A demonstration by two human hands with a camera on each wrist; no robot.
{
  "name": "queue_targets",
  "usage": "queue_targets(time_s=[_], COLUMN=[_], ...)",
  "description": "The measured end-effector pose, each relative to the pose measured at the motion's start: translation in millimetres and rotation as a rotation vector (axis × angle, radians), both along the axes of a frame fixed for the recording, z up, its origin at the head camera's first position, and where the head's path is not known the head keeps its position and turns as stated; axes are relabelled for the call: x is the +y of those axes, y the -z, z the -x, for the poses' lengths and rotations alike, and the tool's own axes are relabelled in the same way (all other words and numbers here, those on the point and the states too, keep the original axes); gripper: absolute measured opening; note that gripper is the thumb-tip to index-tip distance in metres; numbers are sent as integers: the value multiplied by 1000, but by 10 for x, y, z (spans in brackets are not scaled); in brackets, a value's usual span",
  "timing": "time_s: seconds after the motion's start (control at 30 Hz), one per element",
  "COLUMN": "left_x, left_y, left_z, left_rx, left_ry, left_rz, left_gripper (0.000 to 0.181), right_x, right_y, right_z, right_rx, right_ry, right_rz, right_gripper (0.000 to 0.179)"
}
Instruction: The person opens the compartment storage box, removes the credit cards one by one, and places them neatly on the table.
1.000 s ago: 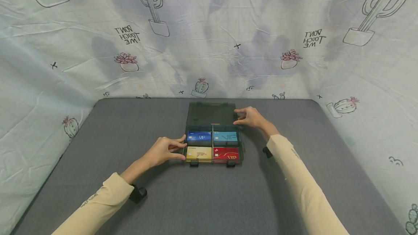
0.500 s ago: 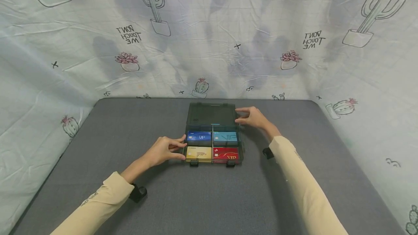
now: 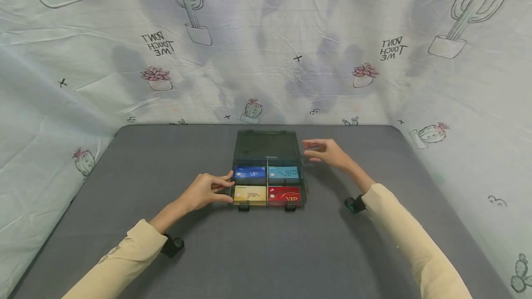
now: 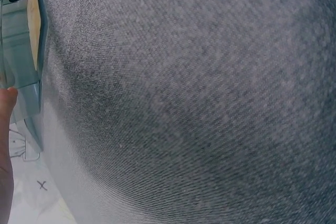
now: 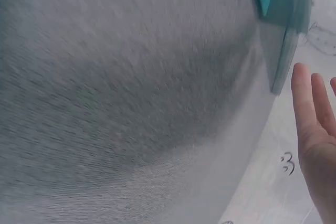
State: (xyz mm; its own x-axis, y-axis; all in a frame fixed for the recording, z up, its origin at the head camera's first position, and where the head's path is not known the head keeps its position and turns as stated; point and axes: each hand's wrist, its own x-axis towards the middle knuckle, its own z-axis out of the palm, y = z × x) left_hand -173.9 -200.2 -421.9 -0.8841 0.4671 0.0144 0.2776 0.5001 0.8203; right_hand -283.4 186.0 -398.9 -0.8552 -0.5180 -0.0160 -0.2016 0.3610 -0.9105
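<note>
A translucent dark green card box (image 3: pixel 265 205) lies on the table with its lid (image 3: pixel 266 145) folded back flat behind it. Its divided base holds a blue card (image 3: pixel 250 173), a light blue card (image 3: pixel 284 173), a yellow card (image 3: pixel 250 194) and a red card (image 3: pixel 284 194). My left hand (image 3: pixel 204 191) touches the box's left side with its thumb and fingertips; in the left wrist view only the thumb (image 4: pixel 6 129) shows against the wall. To the right of the lid hovers my right hand (image 3: pixel 330 153), fingers extended and apart from it, holding nothing.
Two black latches sit on the box's front edge, the left latch (image 3: pixel 244 206) and the right latch (image 3: pixel 290 206). Around the box spreads the grey table (image 3: pixel 266 253). A cactus-print curtain (image 3: pixel 232 59) hangs behind and along both sides.
My right hand has let go of the lid's right edge and drawn away a little to the right. My left hand keeps its place on the box, and the lid stays folded back.
</note>
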Motion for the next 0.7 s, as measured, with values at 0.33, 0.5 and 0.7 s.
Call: queue_targets(time_s=[0.33,0.5,0.7], left_x=[-15,-6,9], left_y=[-5,-16,-27], left_z=[0,-1,-6], left_rx=[0,-21,-37], left_ry=[6,-6,-6], left_rz=[-2,-4,-5], left_gripper=[50,51,52], right_x=[-33,-52,-75], right_y=[-38,-22,-35], right_z=[-367,-531,-728], right_rx=[-64,-85,-104], right_ry=[-20,-41,-64], right_rz=[81,115,141], right_gripper=[48,50,51])
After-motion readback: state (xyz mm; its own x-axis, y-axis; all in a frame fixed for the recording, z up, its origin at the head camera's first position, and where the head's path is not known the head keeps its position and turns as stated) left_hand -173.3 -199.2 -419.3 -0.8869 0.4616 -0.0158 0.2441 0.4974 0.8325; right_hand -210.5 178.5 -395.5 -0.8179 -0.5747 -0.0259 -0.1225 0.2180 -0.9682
